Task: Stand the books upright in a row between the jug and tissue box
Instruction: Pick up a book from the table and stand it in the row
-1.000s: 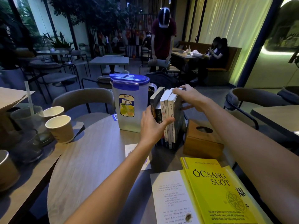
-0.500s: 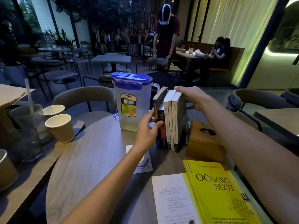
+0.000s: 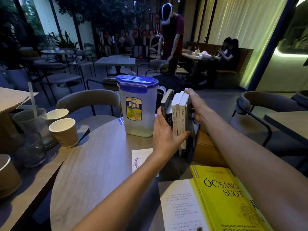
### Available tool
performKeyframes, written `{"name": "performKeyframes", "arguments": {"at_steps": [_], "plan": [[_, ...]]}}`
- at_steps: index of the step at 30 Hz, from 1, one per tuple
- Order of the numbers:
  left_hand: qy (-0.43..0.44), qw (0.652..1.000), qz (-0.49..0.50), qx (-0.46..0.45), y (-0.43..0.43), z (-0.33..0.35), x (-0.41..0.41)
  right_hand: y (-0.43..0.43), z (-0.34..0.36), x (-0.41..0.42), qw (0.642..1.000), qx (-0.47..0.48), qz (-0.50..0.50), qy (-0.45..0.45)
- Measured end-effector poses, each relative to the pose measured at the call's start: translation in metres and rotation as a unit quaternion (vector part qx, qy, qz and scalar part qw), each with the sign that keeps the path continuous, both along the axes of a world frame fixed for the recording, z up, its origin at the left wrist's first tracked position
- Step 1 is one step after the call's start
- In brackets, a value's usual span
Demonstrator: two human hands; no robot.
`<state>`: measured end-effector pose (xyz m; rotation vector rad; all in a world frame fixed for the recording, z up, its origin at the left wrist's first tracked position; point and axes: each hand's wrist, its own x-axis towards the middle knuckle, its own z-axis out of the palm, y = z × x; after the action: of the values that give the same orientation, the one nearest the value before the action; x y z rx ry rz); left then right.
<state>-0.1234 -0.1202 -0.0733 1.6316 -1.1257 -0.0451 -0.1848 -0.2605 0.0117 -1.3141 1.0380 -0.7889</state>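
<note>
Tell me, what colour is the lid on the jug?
Blue. The lid on the jug shows clearly in the head view.

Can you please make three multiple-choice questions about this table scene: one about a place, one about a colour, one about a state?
1. Where do the upright books stand?
A. between the jug and the tissue box
B. left of the paper cups
C. on a chair

2. What colour is the jug's lid?
A. red
B. blue
C. green

3. How is the yellow book?
A. standing in the row
B. held in the air
C. lying flat on the table

Answers: 1 A, the row sits between them, steadied by the left hand and right hand. 2 B, the lid is blue. 3 C, its cover faces up.
</note>
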Motion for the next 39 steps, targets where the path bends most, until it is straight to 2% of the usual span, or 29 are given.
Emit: {"name": "performKeyframes", "arguments": {"at_steps": [14, 30, 39], "plan": [[-0.064, 0.997, -0.048, 0.003, -0.001, 0.006, 0.007, -0.011, 0.002, -0.008, 0.996, 0.016, 0.003, -0.083], [-0.035, 0.999, -0.029, 0.012, 0.005, 0.002, 0.017, -0.013, 0.0, -0.006, 0.999, -0.034, 0.036, -0.019], [-0.005, 0.999, -0.047, 0.016, 0.009, -0.002, 0.028, -0.009, 0.003, -0.011, 0.998, -0.046, 0.036, -0.021]]}}
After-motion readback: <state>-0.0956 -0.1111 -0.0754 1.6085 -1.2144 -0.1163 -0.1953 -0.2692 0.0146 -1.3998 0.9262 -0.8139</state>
